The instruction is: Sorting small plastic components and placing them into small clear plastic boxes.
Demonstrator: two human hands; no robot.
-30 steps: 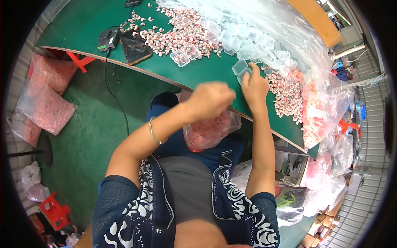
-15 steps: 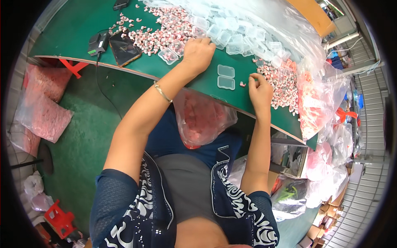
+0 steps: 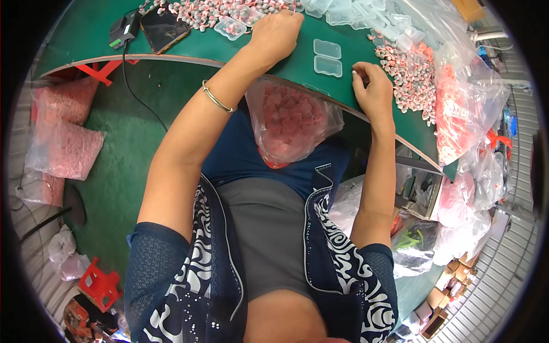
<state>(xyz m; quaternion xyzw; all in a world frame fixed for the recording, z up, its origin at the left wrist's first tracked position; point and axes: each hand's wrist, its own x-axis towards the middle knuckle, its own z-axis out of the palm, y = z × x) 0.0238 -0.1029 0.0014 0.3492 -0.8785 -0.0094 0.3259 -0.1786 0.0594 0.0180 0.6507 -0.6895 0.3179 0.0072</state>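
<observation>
An open clear plastic case point(image 3: 327, 66), its lid folded flat behind, lies on the green table between my hands. My left hand point(image 3: 277, 38) reaches to the far side, fingers curled down by the edge of a heap of small curved pink-and-grey pieces point(image 3: 211, 12); its fingertips are hidden. My right hand point(image 3: 374, 90) rests just right of the case, thumb and fingers bent together; whether a piece is between them I cannot make out. Next to it lies a second heap of such pieces point(image 3: 409, 74). A filled clear case point(image 3: 230, 28) sits left of my left hand.
Many clear cases point(image 3: 357, 12) are piled at the back. A phone point(image 3: 164, 30) and a black device with a cord point(image 3: 123, 30) lie at the left. A plastic bag of pink pieces point(image 3: 289, 123) hangs at the table's front edge; another bag point(image 3: 452, 123) stands at the right.
The view has shifted, so the table appears higher. The single piece that lay between the case and my right hand no longer shows there. My left hand remains by the left heap.
</observation>
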